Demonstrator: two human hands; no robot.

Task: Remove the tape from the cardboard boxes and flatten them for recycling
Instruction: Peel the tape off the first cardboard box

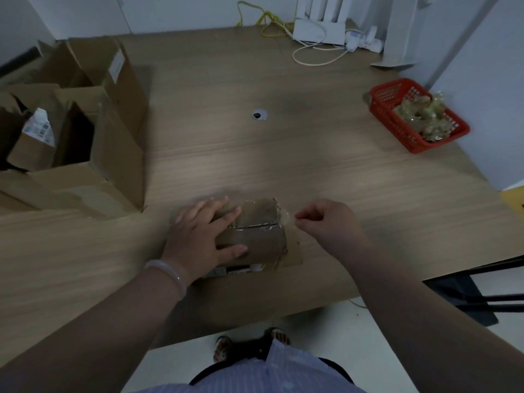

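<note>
The right grip (331, 222) is clenched, thumb and forefinger pinched together on the loose end of a clear tape strip (285, 216). The strip lifts off the small cardboard box (255, 242) at that box's 2 o'clock corner. The left grip (198, 236) is released and lies flat on the box's top toward 9 o'clock, fingers straight and spread, thumb along the near half. A pale bracelet (170, 275) circles that wrist.

The box sits on the worktop (255, 165) at 6 o'clock, close to the near edge. Its long axis runs from 9 to 3 o'clock. A taped seam (255, 226) between the top flaps follows the same line, and more shiny tape wraps the end at 3 o'clock.

Well apart at 9 to 10 o'clock stand large opened boxes (113, 154), flaps up, with smaller cartons inside. At 2 o'clock a red basket (391, 109) holds crumpled used tape (419, 117). A round cable hole (259, 114) lies at 12 o'clock, and beyond it, on the far edge, are a white router (320, 32) and a yellow cable (269, 21).
</note>
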